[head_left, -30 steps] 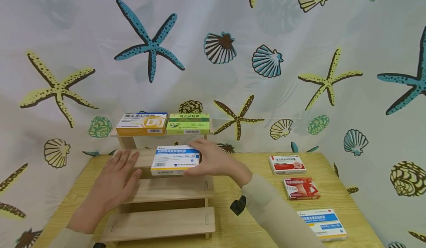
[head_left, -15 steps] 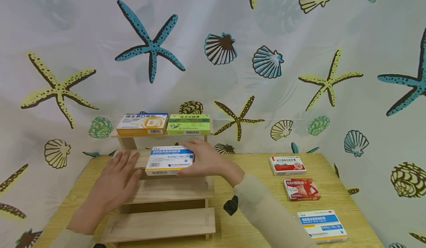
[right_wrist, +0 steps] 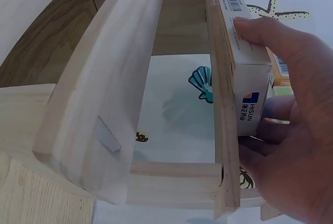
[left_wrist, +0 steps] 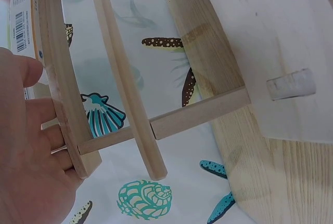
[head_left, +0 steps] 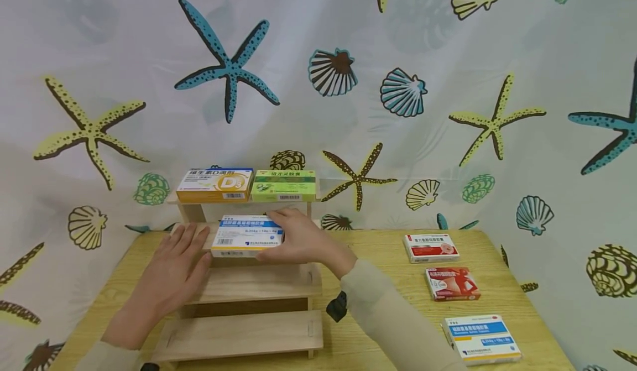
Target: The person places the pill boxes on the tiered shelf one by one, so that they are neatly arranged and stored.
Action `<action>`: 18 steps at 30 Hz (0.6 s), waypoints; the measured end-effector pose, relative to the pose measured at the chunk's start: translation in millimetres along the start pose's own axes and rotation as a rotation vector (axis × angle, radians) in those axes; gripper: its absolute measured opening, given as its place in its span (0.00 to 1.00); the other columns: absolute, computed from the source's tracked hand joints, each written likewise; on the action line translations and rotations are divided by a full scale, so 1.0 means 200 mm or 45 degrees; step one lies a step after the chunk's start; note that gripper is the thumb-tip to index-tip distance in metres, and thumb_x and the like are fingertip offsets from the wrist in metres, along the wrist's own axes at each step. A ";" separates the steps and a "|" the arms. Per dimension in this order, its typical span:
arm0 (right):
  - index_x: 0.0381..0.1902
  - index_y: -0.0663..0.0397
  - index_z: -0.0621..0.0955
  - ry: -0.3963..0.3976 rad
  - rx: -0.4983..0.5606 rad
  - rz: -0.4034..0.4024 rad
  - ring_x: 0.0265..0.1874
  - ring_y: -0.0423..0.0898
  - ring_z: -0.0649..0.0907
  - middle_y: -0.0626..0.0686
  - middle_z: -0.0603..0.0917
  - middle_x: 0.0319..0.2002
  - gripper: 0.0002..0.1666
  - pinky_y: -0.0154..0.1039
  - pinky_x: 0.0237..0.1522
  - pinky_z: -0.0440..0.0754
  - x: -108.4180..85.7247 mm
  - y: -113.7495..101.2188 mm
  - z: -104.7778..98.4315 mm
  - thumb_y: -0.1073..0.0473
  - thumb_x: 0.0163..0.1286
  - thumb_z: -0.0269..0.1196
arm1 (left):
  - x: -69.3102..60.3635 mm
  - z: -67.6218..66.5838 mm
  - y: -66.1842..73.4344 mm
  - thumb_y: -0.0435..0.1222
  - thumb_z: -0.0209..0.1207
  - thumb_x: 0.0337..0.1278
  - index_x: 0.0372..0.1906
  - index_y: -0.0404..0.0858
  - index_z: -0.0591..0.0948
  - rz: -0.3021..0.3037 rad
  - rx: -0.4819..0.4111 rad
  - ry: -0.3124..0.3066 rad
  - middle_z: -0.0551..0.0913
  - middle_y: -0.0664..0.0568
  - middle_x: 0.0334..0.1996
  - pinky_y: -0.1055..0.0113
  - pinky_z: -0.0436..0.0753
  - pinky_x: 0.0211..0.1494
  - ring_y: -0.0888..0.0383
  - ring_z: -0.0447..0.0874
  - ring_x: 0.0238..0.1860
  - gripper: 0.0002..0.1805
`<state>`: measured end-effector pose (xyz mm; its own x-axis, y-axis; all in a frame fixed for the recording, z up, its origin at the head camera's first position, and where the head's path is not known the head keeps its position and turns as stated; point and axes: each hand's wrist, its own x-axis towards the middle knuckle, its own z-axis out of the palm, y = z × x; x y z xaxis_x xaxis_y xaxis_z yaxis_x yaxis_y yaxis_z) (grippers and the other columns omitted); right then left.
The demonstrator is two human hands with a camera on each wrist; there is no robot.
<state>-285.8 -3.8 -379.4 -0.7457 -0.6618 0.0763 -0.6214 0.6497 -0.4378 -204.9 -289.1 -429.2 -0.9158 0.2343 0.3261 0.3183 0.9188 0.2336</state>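
Note:
A blue-and-white medicine box [head_left: 246, 233] lies on the second shelf from the top of a wooden stepped rack [head_left: 244, 332]. My right hand [head_left: 303, 240] grips its right end, thumb on the near side and fingers behind. In the right wrist view the right hand [right_wrist: 296, 109] holds the box [right_wrist: 248, 68] against the shelf board. My left hand [head_left: 166, 280] rests with extended fingers on the left end of that same shelf. The left wrist view shows the left hand [left_wrist: 34, 146] along the board, its thumb near the box [left_wrist: 22, 31].
On the top shelf stand an orange-and-white box [head_left: 215, 185] and a green box [head_left: 283, 186]. At the table's right lie a red-and-white box [head_left: 431, 247], a red box [head_left: 452, 283] and another blue-and-white box [head_left: 481, 339]. A patterned curtain [head_left: 358, 122] hangs behind.
My right hand has moved left with the blue-and-white box, bringing it closer to my left hand along the shelf. The left hand has stayed in place.

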 end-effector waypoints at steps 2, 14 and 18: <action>0.83 0.53 0.63 -0.006 0.009 0.008 0.75 0.52 0.72 0.56 0.69 0.79 0.58 0.46 0.75 0.74 0.01 0.00 0.00 0.34 0.64 0.70 | 0.00 0.00 0.00 0.48 0.44 0.84 0.79 0.29 0.65 0.011 -0.001 0.018 0.61 0.23 0.78 0.28 0.58 0.79 0.23 0.56 0.79 0.34; 0.84 0.55 0.61 -0.021 0.002 0.007 0.78 0.54 0.70 0.57 0.66 0.81 0.57 0.47 0.78 0.71 0.02 -0.01 0.01 0.33 0.68 0.68 | 0.00 -0.01 0.00 0.47 0.42 0.84 0.80 0.29 0.64 -0.003 0.003 -0.018 0.60 0.24 0.78 0.27 0.57 0.79 0.23 0.55 0.79 0.33; 0.84 0.55 0.62 -0.024 -0.011 0.024 0.77 0.53 0.71 0.56 0.67 0.80 0.57 0.47 0.78 0.72 0.03 -0.01 0.01 0.32 0.68 0.68 | 0.00 -0.01 0.00 0.47 0.42 0.84 0.80 0.29 0.64 -0.002 0.013 -0.018 0.60 0.24 0.78 0.28 0.58 0.79 0.23 0.56 0.79 0.33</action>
<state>-288.0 -9.4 -379.2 -0.7527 -0.6564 0.0511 -0.6094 0.6652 -0.4314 -204.6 -288.8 -427.4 -0.9198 0.2373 0.3125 0.3143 0.9223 0.2247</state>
